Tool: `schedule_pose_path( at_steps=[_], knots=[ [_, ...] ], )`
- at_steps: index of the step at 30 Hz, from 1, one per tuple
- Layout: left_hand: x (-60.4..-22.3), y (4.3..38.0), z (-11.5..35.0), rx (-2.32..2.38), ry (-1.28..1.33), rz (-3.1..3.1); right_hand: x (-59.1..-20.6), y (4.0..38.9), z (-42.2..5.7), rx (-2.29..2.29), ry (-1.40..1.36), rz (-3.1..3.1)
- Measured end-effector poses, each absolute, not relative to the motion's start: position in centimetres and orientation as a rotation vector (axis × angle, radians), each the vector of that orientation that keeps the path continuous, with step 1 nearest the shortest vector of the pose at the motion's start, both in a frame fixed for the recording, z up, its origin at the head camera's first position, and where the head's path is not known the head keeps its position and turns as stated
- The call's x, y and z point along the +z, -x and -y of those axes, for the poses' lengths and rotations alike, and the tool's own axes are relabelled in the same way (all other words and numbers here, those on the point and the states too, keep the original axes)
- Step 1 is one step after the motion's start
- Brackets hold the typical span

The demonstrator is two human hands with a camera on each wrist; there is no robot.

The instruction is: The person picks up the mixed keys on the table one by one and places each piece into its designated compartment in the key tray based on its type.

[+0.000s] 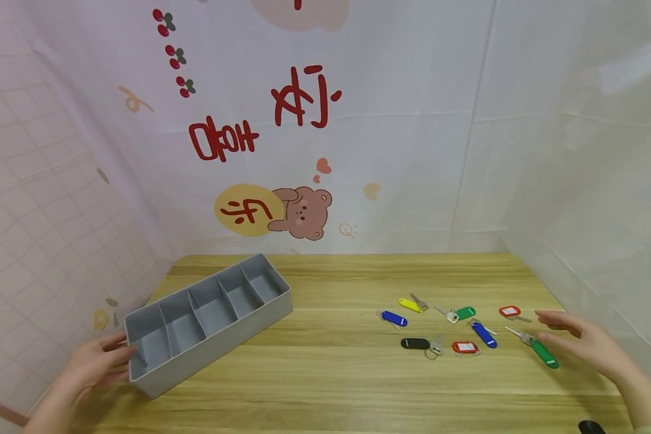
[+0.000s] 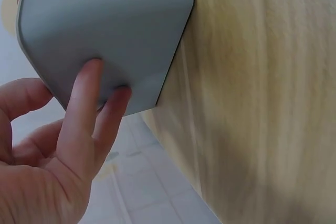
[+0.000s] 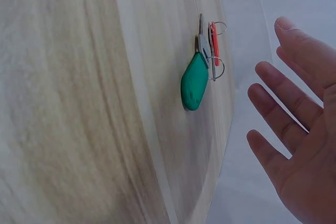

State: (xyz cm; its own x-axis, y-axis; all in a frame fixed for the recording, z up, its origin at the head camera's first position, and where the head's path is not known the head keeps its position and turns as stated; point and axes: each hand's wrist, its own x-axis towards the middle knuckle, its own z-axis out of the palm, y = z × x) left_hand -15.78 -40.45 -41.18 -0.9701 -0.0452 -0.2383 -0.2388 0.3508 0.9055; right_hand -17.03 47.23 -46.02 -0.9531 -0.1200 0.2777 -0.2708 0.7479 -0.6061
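A long grey divided box (image 1: pixel 222 348) stands slantwise on the left of the table. At its near left end my left hand (image 1: pixel 94 364) grips the end wall, one digit over the rim and fingertips (image 2: pixel 90 69) on the outer face. On the right, my right hand (image 1: pixel 588 343) hovers with spread fingers, holding nothing. The closest thing to it is a key with a green tag (image 1: pixel 545 354). Just beyond lies a key with a red tag (image 1: pixel 510 311). In the right wrist view the green tag (image 3: pixel 194 83) lies apart from the fingers.
More tagged keys lie left of these: a blue tag (image 1: pixel 484 334), a green tag (image 1: pixel 465 313), a red tag (image 1: pixel 465 347), a black tag (image 1: pixel 415 343), a yellow tag (image 1: pixel 410 304) and another blue tag (image 1: pixel 395 318). A black object (image 1: pixel 591 427) shows at the bottom right. Printed cloth (image 1: pixel 401 150) hangs behind.
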Motion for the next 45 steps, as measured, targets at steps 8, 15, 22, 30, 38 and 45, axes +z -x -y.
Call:
schedule_pose_path(
  at_steps=[8,15,22,30,38,45],
  knots=[
    [-41.2,17.2,38.2,1.545,0.118,-2.502,-46.3,16.8,-47.5,0.986,-0.304,2.766],
    [-40.9,18.6,35.4,1.565,0.089,-2.459,-46.4,16.8,-47.5,0.964,-0.292,2.794],
    [-40.9,19.9,33.0,1.562,0.014,-2.426,-46.3,16.9,-47.5,0.928,-0.304,2.829],
    [-40.9,21.0,30.5,1.544,-0.051,-2.422,-46.2,17.0,-47.6,0.945,-0.288,2.879],
    [-41.1,21.9,28.5,1.537,-0.099,-2.400,-46.5,17.2,-47.8,0.921,-0.336,2.872],
    [-41.2,22.6,26.7,1.582,-0.116,-2.321,-47.1,17.4,-48.2,0.941,-0.472,2.808]
  ],
)
